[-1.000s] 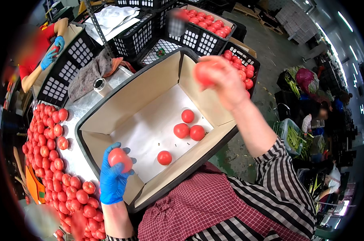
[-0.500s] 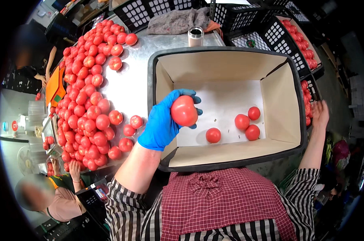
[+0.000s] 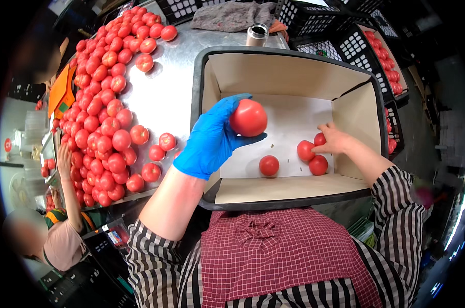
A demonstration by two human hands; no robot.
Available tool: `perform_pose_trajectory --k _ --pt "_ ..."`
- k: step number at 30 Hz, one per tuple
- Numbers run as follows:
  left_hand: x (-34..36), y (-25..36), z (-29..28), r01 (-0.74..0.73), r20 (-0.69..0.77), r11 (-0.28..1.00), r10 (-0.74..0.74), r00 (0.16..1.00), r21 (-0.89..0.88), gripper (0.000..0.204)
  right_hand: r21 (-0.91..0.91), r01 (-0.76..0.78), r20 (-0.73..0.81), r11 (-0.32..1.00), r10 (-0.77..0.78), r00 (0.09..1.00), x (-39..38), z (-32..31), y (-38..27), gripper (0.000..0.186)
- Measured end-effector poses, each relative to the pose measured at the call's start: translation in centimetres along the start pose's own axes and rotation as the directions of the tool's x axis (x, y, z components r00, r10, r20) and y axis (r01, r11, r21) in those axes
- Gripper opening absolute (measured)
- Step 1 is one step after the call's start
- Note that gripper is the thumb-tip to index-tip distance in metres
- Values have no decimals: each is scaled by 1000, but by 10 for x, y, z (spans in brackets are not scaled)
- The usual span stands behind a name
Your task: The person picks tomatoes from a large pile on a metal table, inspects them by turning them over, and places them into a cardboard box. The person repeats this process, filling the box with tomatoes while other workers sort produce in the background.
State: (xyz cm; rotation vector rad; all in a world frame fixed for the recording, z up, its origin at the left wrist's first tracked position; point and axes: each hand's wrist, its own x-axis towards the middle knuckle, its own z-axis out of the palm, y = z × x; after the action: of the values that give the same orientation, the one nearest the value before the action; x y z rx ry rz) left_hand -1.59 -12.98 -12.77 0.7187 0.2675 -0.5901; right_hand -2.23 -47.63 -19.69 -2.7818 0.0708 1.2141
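Note:
My left hand [image 3: 209, 136], in a blue glove, is closed round a large red tomato [image 3: 249, 118] above the left part of a black crate [image 3: 199, 77] lined with tan paper. Inside, my bare right hand [image 3: 336, 140] has its fingers and thumb either side of a small tomato [image 3: 319, 139], which still rests on the bottom. Touching or very near that hand are two more tomatoes, one to the left [image 3: 305, 150] and one just below [image 3: 318, 165]. A single tomato [image 3: 269, 165] lies apart, toward the crate's near side.
A big heap of tomatoes [image 3: 101, 118] covers the left of the metal table [image 3: 176, 66]. Behind the crate stand a jar [image 3: 257, 35] and a grey cloth [image 3: 232, 17]. Black crates [image 3: 353, 46] are stacked at right. A co-worker's hand [image 3: 64, 159] touches the heap's left edge.
My right hand has come from outside the crate's right wall in to the small tomato. My left hand has turned slightly, still holding its tomato. The co-worker's arm has moved up along the heap.

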Motion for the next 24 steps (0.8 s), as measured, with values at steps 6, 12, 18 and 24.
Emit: perform_pose_trajectory --k 6,12,18,24 --pt "-1 2 3 43 -152 998 -35 988 46 43 106 -31 34 994 27 999 22 32 4 91" --pt "0 1 10 50 -238 993 -24 971 103 47 -67 154 -38 986 -157 987 21 48 -27 82" --pt "0 2 3 44 -166 998 -37 985 39 49 -301 335 -36 893 -362 932 23 59 -18 77" --pt "-1 3 2 68 -158 997 -62 986 29 43 145 290 39 946 -299 954 16 26 -27 73"
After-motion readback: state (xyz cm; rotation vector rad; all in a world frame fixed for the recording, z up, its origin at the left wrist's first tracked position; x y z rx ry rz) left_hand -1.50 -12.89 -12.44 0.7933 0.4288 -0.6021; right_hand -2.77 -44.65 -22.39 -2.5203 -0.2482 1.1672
